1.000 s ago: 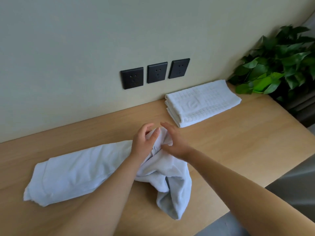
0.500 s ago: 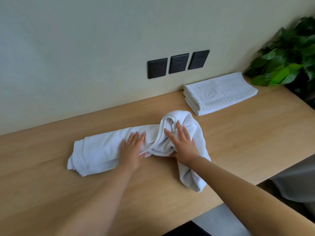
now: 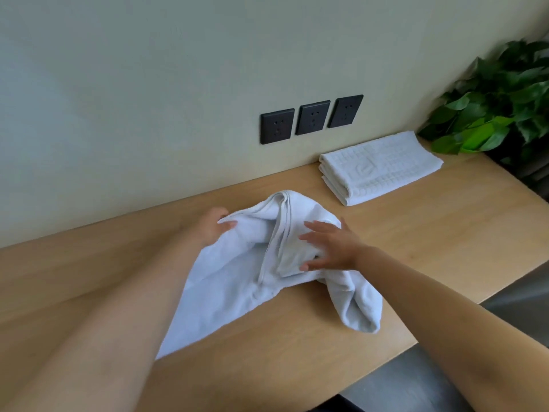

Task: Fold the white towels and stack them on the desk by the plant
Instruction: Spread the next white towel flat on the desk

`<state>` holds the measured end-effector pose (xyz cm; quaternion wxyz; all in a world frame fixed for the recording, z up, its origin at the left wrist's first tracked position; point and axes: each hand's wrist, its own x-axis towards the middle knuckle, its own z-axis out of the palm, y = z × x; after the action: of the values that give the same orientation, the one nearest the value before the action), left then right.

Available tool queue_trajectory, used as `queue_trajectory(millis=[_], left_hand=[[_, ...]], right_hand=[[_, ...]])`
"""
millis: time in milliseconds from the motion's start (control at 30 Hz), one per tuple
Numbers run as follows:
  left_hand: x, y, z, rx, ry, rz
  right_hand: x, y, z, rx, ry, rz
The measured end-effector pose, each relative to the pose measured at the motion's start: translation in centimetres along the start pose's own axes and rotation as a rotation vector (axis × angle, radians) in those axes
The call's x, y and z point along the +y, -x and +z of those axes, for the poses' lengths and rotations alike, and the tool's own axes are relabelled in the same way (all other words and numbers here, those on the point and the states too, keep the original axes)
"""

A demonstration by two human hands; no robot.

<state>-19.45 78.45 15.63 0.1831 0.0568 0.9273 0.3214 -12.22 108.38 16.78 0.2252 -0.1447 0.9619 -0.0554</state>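
A loose white towel [image 3: 237, 286] lies bunched on the wooden desk [image 3: 445, 248] in front of me. My left hand [image 3: 212, 227] grips its far left edge, thumb on top, and holds that part lifted over my forearm. My right hand [image 3: 332, 248] rests on the towel's middle folds with fingers spread and straight. A folded white towel stack [image 3: 383, 168] sits at the back of the desk against the wall, just left of the green plant [image 3: 499, 108].
Three black wall sockets [image 3: 312, 118] are set in the wall above the desk. The desk's front edge runs diagonally at lower right, with grey floor [image 3: 520, 295] beyond it.
My left hand went from lying flat on the towel to gripping its edge and lifting it toward me. The towel's left end came off the desk. My right hand stayed on the middle.
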Motion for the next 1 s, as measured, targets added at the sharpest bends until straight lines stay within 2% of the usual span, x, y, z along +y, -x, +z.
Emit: queue_trajectory(millis=[67,100,133,167,233,300,367,467,633,833,900,1000], left_hand=[[0.0,-0.5,1.5,0.423,-0.349,-0.064],[0.6,-0.2,2.7,0.556,-0.394,-0.015],[1.3,0.3,4.2,0.638,-0.375,0.070],[1.9,0.9,5.7,0.648,-0.337,0.140],[1.7,1.7,9.1,0.520,-0.285,0.141],[0.6,2.3,11.1,0.317,-0.265,-0.007],[-2.0,2.2,12.4,0.214,-0.359,-0.146],[-5.1,2.1,12.9,0.243,-0.431,-0.149],[-5.3,1.2,12.6,0.217,-0.455,-0.155],[-4.8,1.3,12.0,0.108,-0.450,-0.185],[-4.0,1.6,11.7,0.076,-0.407,-0.204],[-2.2,2.3,11.8,0.110,-0.172,-0.186]], right_hand=[[-0.9,-1.5,-0.2,0.073,-0.032,-0.048],[-1.5,-2.5,-0.2,0.126,-0.046,-0.074],[-2.2,-3.5,-0.2,0.167,-0.049,-0.101],[-2.9,-4.6,-0.1,0.179,-0.034,-0.125],[-4.5,-7.1,0.4,0.128,0.023,-0.153],[-6.1,-9.2,1.5,0.031,0.054,-0.103],[-7.0,-10.9,3.0,-0.061,0.086,-0.027],[-7.2,-12.2,4.9,-0.103,0.130,0.006],[-6.5,-13.4,5.0,-0.083,0.140,-0.013],[-6.5,-12.5,4.9,-0.050,0.138,-0.050],[-6.5,-10.9,5.0,-0.009,0.122,-0.068],[-6.6,-7.5,5.3,0.000,0.065,-0.044]])
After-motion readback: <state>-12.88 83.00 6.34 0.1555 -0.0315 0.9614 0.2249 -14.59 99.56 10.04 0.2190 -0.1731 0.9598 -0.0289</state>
